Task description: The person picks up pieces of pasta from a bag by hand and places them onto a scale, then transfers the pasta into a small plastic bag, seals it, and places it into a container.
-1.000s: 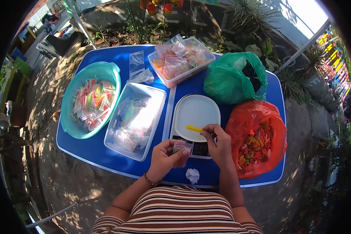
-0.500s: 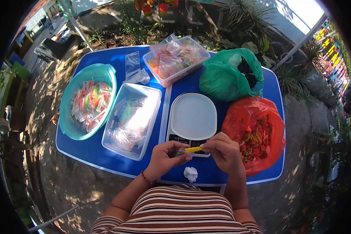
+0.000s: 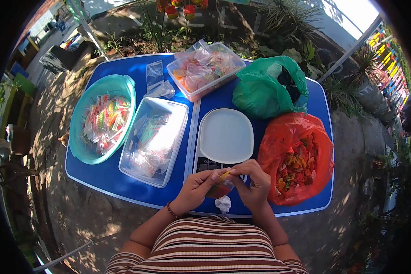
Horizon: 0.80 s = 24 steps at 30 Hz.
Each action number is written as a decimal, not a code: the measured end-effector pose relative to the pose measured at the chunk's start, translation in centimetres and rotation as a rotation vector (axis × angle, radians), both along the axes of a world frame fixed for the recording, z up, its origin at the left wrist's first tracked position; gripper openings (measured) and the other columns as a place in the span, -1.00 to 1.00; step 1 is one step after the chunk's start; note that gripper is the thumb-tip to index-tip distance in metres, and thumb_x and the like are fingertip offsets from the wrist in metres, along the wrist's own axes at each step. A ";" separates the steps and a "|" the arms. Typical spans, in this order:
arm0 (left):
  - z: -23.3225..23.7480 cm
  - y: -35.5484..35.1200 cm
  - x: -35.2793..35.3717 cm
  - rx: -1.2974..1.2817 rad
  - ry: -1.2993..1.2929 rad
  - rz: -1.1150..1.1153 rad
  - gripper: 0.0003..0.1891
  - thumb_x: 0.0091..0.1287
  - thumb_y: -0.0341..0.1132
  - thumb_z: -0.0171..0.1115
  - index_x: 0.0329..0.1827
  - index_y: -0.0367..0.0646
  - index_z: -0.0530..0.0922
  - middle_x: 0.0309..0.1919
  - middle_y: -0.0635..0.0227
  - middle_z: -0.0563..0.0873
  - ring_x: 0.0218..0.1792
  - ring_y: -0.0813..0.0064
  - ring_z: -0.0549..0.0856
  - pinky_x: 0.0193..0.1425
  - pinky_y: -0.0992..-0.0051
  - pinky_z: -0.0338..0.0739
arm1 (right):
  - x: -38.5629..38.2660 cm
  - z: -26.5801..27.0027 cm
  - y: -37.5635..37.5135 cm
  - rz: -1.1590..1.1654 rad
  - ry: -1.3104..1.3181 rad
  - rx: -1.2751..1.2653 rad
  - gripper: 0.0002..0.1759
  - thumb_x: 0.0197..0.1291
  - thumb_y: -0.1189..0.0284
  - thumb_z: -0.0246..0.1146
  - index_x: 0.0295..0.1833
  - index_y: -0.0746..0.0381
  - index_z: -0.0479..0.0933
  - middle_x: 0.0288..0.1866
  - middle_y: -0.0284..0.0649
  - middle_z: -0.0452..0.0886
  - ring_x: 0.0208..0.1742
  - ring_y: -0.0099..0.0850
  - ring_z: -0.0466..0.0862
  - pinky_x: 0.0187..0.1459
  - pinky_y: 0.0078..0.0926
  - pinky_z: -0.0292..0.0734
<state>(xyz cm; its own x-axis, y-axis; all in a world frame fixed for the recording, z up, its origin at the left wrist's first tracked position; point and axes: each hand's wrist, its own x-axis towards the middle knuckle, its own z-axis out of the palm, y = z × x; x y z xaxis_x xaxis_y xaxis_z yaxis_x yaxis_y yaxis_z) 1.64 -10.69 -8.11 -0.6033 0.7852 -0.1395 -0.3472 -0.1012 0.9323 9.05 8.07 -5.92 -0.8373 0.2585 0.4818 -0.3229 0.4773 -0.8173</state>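
My left hand pinches a small clear plastic bag in front of my body. Some green and reddish contents show through its side. A small yellow piece is at the bag's mouth, partly hidden by fingers. My right hand is closed at the same mouth, its fingertips on the yellow piece. Just beyond both hands stands a kitchen scale bearing a white tray. Below the bag lies a crumpled white tissue.
On the blue table stand a teal basin with filled packets, a clear box of plastic bags and another packed box. A green bag and a red bag with colourful pieces are at right.
My right hand has moved left and in, bringing the yellow piece from beside the small bag to its mouth. The bag now hangs lower and more in view.
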 end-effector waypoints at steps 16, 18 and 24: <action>-1.0 0.9 0.7 0.031 -0.117 0.067 -0.54 0.72 -0.09 0.03 0.42 -0.27 0.58 0.02 0.29 0.82 0.04 0.61 0.76 0.15 0.57 0.66 | 0.1 0.7 0.3 0.146 -0.267 0.142 -0.81 0.21 0.42 0.51 -0.11 0.26 0.74 0.18 -0.15 0.59 0.22 -0.25 0.49 0.22 -0.23 0.46; -1.1 0.8 0.6 0.026 -0.037 0.081 -0.55 0.71 -0.11 0.06 0.42 -0.26 0.58 0.02 0.27 0.82 0.05 0.59 0.76 0.15 0.56 0.66 | 0.1 0.8 0.6 0.135 -0.262 0.027 -0.82 0.20 0.46 0.50 -0.15 0.30 0.71 0.11 -0.15 0.62 0.09 -0.31 0.56 0.13 -0.30 0.53; -1.3 0.1 0.4 0.056 0.107 0.247 -0.72 0.64 -0.25 0.21 0.15 -0.33 0.65 -0.01 0.18 0.83 -0.01 0.54 0.79 0.12 0.48 0.71 | 1.0 0.2 1.1 0.111 -0.237 -0.124 -0.87 0.17 0.60 0.46 -0.23 0.34 0.62 -0.24 -0.19 0.67 -0.31 -0.47 0.61 -0.23 -0.54 0.52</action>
<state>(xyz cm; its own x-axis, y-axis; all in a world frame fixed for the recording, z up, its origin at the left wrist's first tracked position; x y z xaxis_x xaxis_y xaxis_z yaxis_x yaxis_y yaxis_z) 2.04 -10.63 -9.44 -0.7865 0.6171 -0.0248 -0.2050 -0.2230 0.9530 10.07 9.20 -5.72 -0.9493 0.2041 0.2392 -0.1600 0.3414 -0.9262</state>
